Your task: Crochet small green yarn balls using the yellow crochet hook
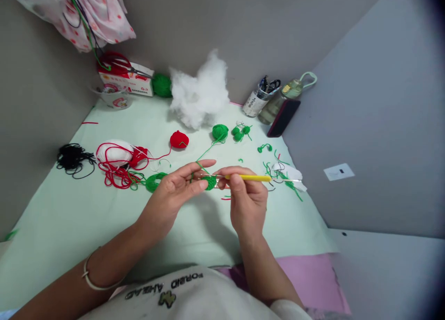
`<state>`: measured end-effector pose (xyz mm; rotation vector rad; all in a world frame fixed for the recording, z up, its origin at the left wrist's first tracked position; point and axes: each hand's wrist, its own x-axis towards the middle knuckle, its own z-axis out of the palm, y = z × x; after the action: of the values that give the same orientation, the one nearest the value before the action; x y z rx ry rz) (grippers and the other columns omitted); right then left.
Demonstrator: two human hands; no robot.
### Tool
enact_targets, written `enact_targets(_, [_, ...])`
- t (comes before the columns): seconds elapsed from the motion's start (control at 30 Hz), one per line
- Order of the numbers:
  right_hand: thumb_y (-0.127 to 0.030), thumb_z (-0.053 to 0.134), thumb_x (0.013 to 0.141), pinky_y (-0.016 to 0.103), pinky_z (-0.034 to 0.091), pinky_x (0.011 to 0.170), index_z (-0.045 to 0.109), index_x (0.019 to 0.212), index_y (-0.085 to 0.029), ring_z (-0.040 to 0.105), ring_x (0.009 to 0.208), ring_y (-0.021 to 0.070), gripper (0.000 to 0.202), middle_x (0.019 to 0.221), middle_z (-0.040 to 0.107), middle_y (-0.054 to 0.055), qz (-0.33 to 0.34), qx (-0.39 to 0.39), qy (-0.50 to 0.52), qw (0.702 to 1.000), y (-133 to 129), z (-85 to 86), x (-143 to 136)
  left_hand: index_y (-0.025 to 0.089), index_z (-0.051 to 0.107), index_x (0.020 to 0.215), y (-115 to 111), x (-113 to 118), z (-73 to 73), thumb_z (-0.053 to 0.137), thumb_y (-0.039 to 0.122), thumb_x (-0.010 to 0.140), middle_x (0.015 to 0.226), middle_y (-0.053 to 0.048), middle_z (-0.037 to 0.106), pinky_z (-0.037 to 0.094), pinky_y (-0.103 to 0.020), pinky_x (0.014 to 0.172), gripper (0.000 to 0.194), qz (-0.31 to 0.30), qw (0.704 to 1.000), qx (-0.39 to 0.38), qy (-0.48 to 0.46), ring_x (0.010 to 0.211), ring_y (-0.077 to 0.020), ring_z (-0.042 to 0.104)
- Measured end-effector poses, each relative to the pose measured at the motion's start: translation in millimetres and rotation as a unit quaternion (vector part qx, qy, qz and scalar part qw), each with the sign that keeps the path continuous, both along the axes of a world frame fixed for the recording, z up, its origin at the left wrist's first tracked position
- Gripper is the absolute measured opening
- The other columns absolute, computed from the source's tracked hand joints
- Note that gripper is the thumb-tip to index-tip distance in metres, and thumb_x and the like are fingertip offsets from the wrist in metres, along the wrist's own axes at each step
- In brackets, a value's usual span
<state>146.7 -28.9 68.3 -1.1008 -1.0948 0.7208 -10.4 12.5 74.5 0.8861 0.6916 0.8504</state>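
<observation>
My left hand [177,185] pinches a small round piece of green crochet [210,183] between thumb and fingers. Green yarn runs over its raised forefinger to a green yarn ball [219,132] farther back on the table. In my right hand [248,199] is a crochet hook with a yellow handle [255,177], held like a pen. Its metal tip points left and meets the green piece; whether it passes through a stitch is too small to tell. Another green crochet piece [155,182] lies on the table just beyond my left hand.
White stuffing [200,90] is heaped at the back. A red yarn ball [179,140], white yarn [114,153] and black yarn [73,159] lie left. Scissors [118,64] rest on a box. A pen cup [256,101], bottle [278,104] and phone [284,118] stand right, behind yarn scraps [290,181].
</observation>
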Motion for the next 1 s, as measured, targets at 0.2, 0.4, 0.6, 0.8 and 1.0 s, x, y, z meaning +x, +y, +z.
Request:
enact_targets(0.2, [-0.032,0.056,0.106,0.027,0.061,0.064,0.073,0.094,-0.023,0.070,0.067,0.0119,0.023,0.088,0.079,0.002,0.021,0.011,0.039,0.999,-1.3,4.9,1.5,0.031,0.084,0.115,2.3,-5.2,0.4,0.083,0.028,0.085,0.095,-0.001,0.067,0.046,-0.026,0.084,0.030,0.033,0.999,0.019,0.039,0.093,-0.0164,0.059])
enact_targets(0.4, [-0.013,0.057,0.102,0.034,0.063,0.074,0.073,0.116,-0.027,0.075,0.086,0.0184,0.025,0.100,0.079,0.006,-0.067,0.151,-0.329,0.930,-9.4,-5.2,-5.1,0.030,0.078,0.125,-3.3,1.6,-1.8,0.087,0.024,0.082,0.088,0.002,0.063,0.045,-0.023,0.079,0.044,0.090,0.993,0.052,0.063,0.079,-0.0123,0.053])
enact_targets(0.6, [-0.016,0.058,0.102,0.035,0.063,0.068,0.076,0.112,-0.029,0.074,0.085,0.0194,0.024,0.098,0.078,0.005,-0.079,0.134,-0.249,0.956,-8.2,-5.3,-2.8,0.017,0.079,0.122,0.8,3.2,3.6,0.084,0.026,0.084,0.058,0.010,0.044,0.052,-0.026,0.083,0.040,-0.013,0.985,-0.149,-0.086,0.052,-0.0057,0.032])
enact_targets(0.8, [-0.028,0.061,0.103,0.032,0.061,0.063,0.078,0.097,-0.025,0.071,0.075,0.0167,0.018,0.091,0.079,0.004,-0.013,0.074,-0.089,0.993,0.1,4.8,-2.9,0.026,0.081,0.121,1.7,2.2,5.0,0.086,0.024,0.082,0.074,0.004,0.062,0.047,-0.022,0.078,0.039,0.005,0.996,-0.073,-0.055,0.068,-0.0083,0.052])
enact_targets(1.0, [-0.013,0.062,0.099,0.036,0.065,0.079,0.076,0.122,-0.033,0.076,0.095,0.0197,0.034,0.109,0.079,0.005,-0.073,0.141,-0.305,0.939,-7.0,-8.3,-5.8,0.026,0.080,0.124,-1.4,8.8,1.4,0.088,0.026,0.082,0.078,0.004,0.064,0.048,-0.021,0.078,0.043,0.034,0.995,-0.083,-0.053,0.069,-0.0077,0.052])
